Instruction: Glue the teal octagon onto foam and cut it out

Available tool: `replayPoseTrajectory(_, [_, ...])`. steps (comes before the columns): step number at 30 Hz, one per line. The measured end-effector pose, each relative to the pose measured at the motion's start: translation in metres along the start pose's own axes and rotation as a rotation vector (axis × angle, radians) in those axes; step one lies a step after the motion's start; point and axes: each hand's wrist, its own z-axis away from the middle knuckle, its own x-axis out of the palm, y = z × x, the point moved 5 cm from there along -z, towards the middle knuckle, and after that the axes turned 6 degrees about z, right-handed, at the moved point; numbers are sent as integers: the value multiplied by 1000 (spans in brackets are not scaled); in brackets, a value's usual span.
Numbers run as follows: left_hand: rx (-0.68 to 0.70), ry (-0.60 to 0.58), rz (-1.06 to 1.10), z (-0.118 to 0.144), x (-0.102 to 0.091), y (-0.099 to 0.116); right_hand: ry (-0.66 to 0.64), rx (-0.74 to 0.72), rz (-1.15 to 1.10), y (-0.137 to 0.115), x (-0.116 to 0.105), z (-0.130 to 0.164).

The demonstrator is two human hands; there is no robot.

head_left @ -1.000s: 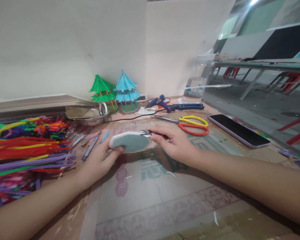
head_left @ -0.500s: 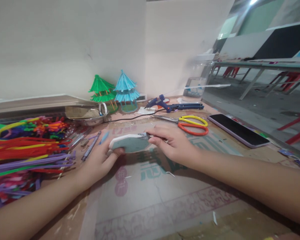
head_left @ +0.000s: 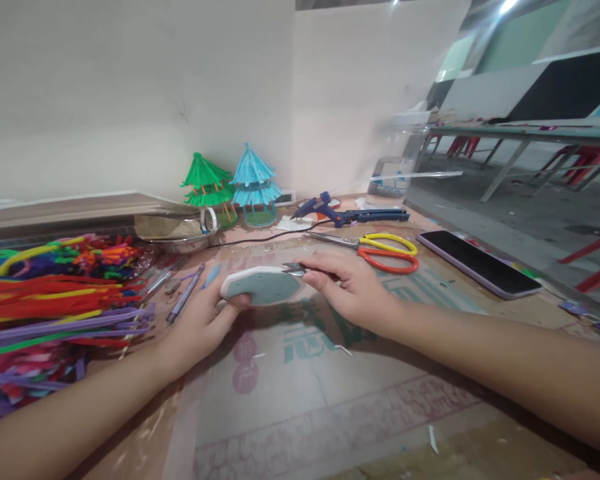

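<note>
**Snips at the disc's right edge**

Head view: The left hand [head_left: 200, 320] grips a flat disc [head_left: 261, 285], teal on the face and white round the rim, thumb on the face and fingers hidden behind it. The disc is held just above the desk [head_left: 330, 400], near its middle, tilted toward the camera, with its long axis running left to right. The right hand [head_left: 353, 287] is clenched on small metal snips [head_left: 294, 269], whose tip touches the disc's upper right rim. So the disc lies to the left of the right fingers, and the snips point along its long axis. The right hand is nearer that edge; the left holds the far end.

Whether the blades stand apart or closed is too small to tell, and the snips' handle is buried in the fist.

Along the left edge lies a heap of pipe cleaners [head_left: 55, 293]. Scissors [head_left: 380, 250] and a phone [head_left: 480, 261] lie to the right, a glue gun [head_left: 340, 212] behind them, and two little pagodas [head_left: 235, 183] stand at the back edge. Both forearms are cut off by the frame.
</note>
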Motion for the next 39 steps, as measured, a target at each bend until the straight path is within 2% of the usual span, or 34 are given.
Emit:
replayPoseTrajectory(7, [41,-30,-1,2,2,0,-11,-100,57,-7,-1,0])
replayPoseTrajectory(28, [59,-60,-13,4,6,-4,-3,-97,18,-8,0,0])
replayPoseTrajectory(34, [20,32,-47,0,-1,-1,68,-11,-23,-1,-1,-1])
replayPoseTrajectory(36, [24,53,-55,0,-2,-1,67,-31,1,-1,-1,-1])
replayPoseTrajectory(39, [21,20,-10,0,0,-1,78,-95,71,-4,-2,0])
